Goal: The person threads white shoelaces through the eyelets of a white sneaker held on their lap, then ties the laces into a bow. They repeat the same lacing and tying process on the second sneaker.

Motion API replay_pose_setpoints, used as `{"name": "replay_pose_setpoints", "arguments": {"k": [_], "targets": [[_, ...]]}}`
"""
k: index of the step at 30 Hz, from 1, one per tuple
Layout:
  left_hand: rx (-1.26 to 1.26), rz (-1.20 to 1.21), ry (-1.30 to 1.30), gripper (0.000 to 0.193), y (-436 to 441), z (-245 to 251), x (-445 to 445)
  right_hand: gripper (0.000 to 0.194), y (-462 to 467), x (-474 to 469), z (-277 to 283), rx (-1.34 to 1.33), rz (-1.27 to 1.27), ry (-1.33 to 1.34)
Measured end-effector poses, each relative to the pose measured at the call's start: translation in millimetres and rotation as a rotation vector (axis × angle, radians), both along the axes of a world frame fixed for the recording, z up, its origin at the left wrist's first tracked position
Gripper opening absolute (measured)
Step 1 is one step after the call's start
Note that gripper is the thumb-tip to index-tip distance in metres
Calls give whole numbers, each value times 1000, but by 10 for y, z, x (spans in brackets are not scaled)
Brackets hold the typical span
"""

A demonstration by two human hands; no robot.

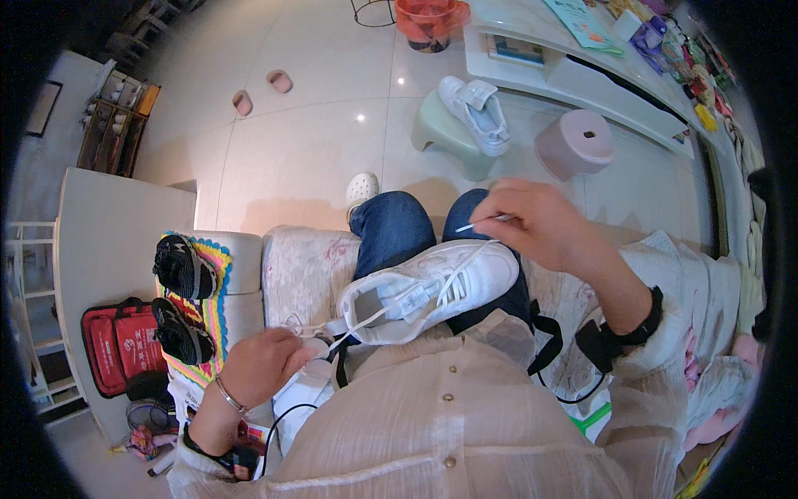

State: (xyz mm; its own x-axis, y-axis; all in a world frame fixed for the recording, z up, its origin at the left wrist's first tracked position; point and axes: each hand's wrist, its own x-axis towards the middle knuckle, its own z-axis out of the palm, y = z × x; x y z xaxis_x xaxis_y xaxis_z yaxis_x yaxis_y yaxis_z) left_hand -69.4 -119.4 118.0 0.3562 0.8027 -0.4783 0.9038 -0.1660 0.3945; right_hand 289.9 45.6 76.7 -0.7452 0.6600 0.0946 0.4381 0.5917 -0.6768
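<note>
A white sneaker (485,274) lies across my lap on my blue jeans, its toe to the right and its opening to the left. White shoelaces (450,282) run through its front eyelets. My left hand (268,363) pinches one lace stretched past the heel. My right hand (530,221), raised beyond the toe, grips the other lace, whose pale tip (469,228) sticks out from the fingers. The matching white sneaker (464,103) rests on a pale green stool (430,125) on the floor ahead.
A pink stool (576,142) stands near a white low cabinet (598,87). Behind is a bin with a red liner (430,19). At the left, black sneakers (181,268) sit on a crocheted cover (219,256), beside a red bag (118,349). Pink slippers (280,81) lie on the tiles.
</note>
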Motion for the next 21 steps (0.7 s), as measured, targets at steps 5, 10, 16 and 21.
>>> {"name": "replay_pose_setpoints", "arguments": {"k": [5, 10, 16, 21], "targets": [[-132, 436, -640, 26, 74, -432, 555, 10, -147, -305, -265, 11, -13, -52], [-856, 813, -1035, 43, 486, -976, 988, 9, -369, -339, -426, 78, -23, -46], [-915, 831, -1137, 38, 418, -1116, 1014, 11, -447, -396, -548, 164, 67, -17], [-870, 816, -1211, 36, 353, -1111, 1013, 8, -458, -518, -632, 198, 127, 2]]}}
